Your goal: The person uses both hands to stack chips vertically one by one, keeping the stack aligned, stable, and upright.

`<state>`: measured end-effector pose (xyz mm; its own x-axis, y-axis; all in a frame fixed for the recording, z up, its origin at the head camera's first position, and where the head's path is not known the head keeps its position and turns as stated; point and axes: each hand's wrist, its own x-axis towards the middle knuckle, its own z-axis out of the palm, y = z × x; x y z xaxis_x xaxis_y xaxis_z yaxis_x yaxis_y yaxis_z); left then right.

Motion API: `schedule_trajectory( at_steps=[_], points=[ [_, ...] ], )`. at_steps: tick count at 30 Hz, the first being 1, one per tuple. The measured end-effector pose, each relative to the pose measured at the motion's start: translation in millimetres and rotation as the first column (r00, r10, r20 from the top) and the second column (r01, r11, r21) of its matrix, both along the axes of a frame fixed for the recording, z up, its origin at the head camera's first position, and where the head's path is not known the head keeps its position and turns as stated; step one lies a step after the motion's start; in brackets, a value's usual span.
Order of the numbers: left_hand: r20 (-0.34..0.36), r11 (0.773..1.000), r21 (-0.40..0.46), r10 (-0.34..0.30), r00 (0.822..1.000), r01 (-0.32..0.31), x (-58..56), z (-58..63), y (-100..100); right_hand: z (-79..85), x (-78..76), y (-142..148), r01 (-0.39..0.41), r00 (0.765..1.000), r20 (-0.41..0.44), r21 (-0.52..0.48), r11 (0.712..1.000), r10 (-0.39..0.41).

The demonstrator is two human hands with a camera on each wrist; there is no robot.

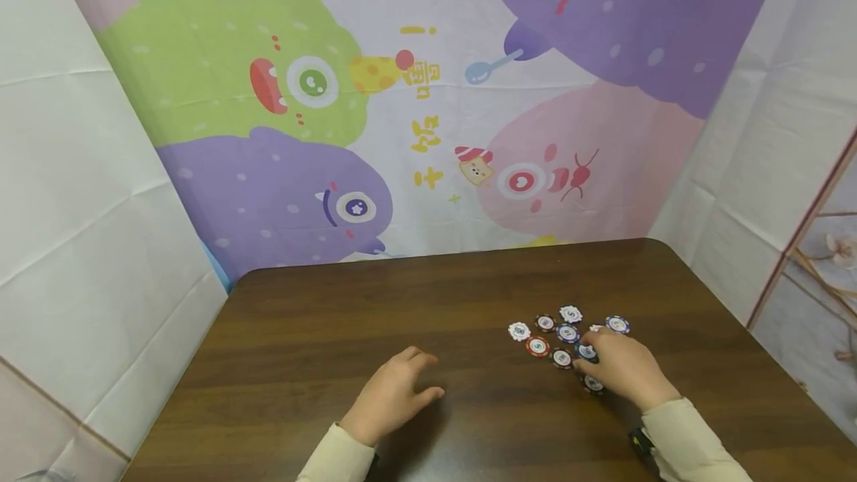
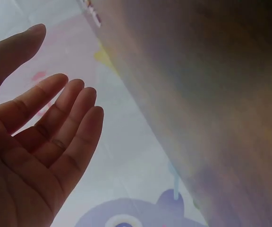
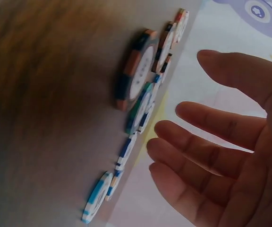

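Several poker chips lie flat and spread out on the right part of the brown table (image 1: 321, 326). Among them are a white chip (image 1: 518, 331), a red chip (image 1: 538, 346), a black chip (image 1: 562, 358) and a blue chip (image 1: 618, 324). Over the right side of this group is my right hand (image 1: 626, 367), partly covering some chips. In the right wrist view its thumb and fingers are apart and hold nothing; the nearest chip (image 3: 138, 71) has dark and orange edges. My left hand (image 1: 391, 396) hovers left of the chips, fingers loosely bent, holding nothing.
A cloth with cartoon monsters (image 1: 315, 192) hangs behind the table's far edge. Pale sheets stand on both sides, the left sheet (image 1: 87, 207) and the right sheet (image 1: 743, 169).
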<state>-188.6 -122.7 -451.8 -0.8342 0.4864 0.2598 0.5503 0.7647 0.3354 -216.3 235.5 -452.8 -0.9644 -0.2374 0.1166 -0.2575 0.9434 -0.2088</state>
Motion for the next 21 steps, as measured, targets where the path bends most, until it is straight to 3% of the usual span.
schedule_trajectory(
  at_steps=[9, 21],
  points=[
    [0.067, 0.997, -0.035, -0.061, 0.996, 0.064, 3.7, -6.6, 6.5, -6.3, 4.5, 9.1, -0.022, 0.995, 0.102, 0.020, 1.000, 0.019],
    [0.113, 0.995, -0.053, -0.083, 0.990, 0.089, 3.4, -5.6, 14.3, -8.3, 7.2, 8.7, -0.022, 0.992, 0.120, -0.012, 1.000, 0.023]
  ],
)
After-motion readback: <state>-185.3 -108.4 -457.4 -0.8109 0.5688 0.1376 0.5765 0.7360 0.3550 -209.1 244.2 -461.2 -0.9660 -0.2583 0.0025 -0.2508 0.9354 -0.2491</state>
